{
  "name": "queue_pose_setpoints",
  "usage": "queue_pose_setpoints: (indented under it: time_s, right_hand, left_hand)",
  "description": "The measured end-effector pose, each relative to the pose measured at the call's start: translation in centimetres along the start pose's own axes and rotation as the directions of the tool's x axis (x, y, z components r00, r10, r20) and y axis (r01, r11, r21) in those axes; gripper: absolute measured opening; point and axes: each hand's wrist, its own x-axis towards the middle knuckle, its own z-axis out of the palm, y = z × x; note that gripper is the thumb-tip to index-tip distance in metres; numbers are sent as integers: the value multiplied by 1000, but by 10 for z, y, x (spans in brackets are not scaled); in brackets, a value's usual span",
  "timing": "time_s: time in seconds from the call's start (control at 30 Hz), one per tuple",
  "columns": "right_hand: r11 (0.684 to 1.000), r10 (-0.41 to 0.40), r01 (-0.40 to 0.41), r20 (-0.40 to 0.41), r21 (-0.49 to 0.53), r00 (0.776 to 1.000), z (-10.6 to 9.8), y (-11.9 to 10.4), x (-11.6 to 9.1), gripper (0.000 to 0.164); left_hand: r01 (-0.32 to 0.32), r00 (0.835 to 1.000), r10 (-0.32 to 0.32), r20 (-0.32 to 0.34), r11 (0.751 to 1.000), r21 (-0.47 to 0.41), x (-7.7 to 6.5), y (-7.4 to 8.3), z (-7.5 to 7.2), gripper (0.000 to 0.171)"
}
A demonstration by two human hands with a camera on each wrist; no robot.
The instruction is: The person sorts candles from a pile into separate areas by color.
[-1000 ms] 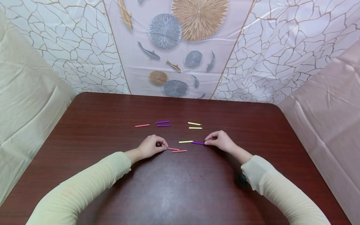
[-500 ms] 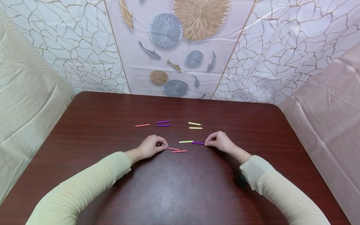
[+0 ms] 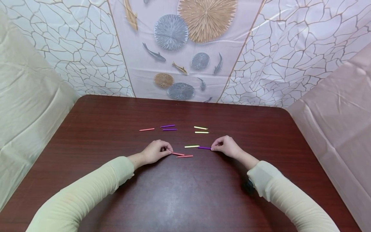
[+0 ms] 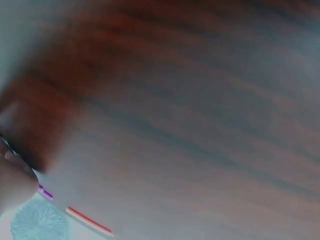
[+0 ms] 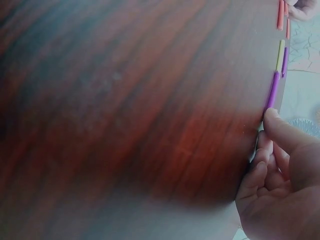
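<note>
My left hand [image 3: 156,151] pinches the left end of a thin red candle [image 3: 177,154] between thumb and fingertip. A second red candle [image 3: 185,156] lies just below it, close to its right end. To the right, my right hand [image 3: 227,145] pinches the right end of a purple candle [image 3: 204,148]. The left tip of that candle is right at the end of a yellow candle [image 3: 191,146], nearly in line with it. In the right wrist view the thumb [image 5: 280,127] presses at the purple candle's near end. The left wrist view shows only part of the left hand [image 4: 17,182].
Farther back on the dark wooden table [image 3: 171,193] lie a red candle [image 3: 147,129], two purple candles [image 3: 169,130] and two yellow candles [image 3: 201,132]. Patterned cloth [image 3: 200,77] hangs behind the far table edge, with plain fabric at both sides.
My left hand has shifted very slightly left with the red candle. The right hand and the other candles look the same.
</note>
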Motion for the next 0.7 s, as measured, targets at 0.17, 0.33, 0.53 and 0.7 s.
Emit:
queue_pose_setpoints:
  time_s: [0.17,0.33,0.53,0.7]
  right_hand:
    - [1000,10,-10,4,-11,1000,-1,-2,-1,9]
    - [1000,-3,3,5,-5,1000,-2,-2,-1,9]
    - [1000,-11,11,8,-10,1000,-2,1,1,9]
    - [1000,-13,13,6,-8,1000,-2,0,0,9]
  left_hand:
    - [-7,1000,6,-30,999,-31,-3,-3,-9,4]
    - [38,991,-44,-125,998,-53,-6,-10,-25,5]
    - [121,965,-134,-224,990,-68,-8,-22,-48,5]
    - [198,948,-207,-241,978,-64,-12,-33,-64,8]
